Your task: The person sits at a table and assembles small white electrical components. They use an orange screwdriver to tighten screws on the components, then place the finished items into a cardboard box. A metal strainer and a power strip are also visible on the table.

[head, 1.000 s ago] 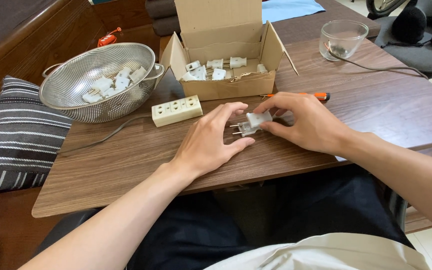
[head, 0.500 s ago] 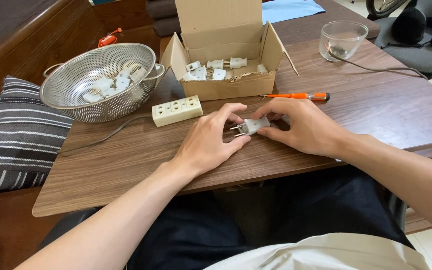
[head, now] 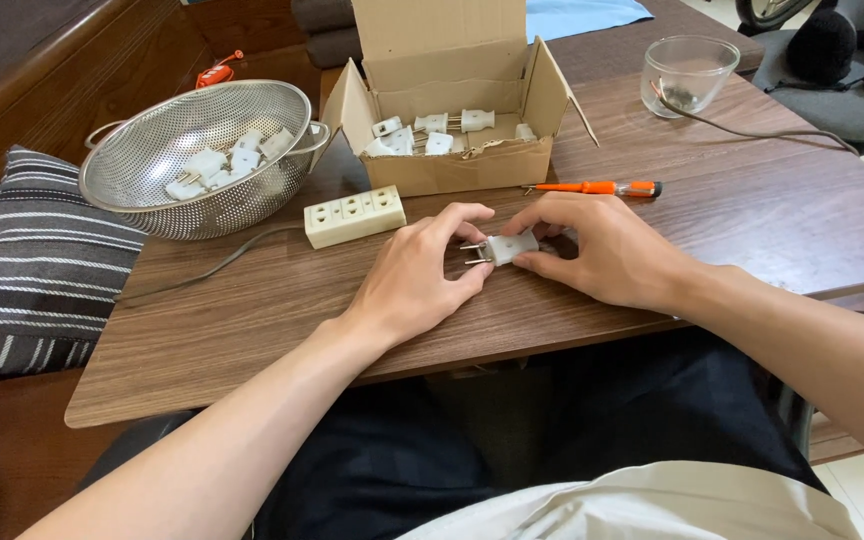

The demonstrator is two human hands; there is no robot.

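Plug (head: 508, 246), white and two-pronged, lies between both hands just above the tabletop (head: 252, 320), long axis running left to right, prongs toward the left hand (head: 417, 275). Right hand (head: 607, 250) fingers pinch its body; left fingers curl beside the prongs.

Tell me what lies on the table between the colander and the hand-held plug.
In the head view, a cream power strip lies between the colander and the plug.

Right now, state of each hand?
Left hand: closed on the prong end of the white plug.
Right hand: closed on the plug's body, just above the table.
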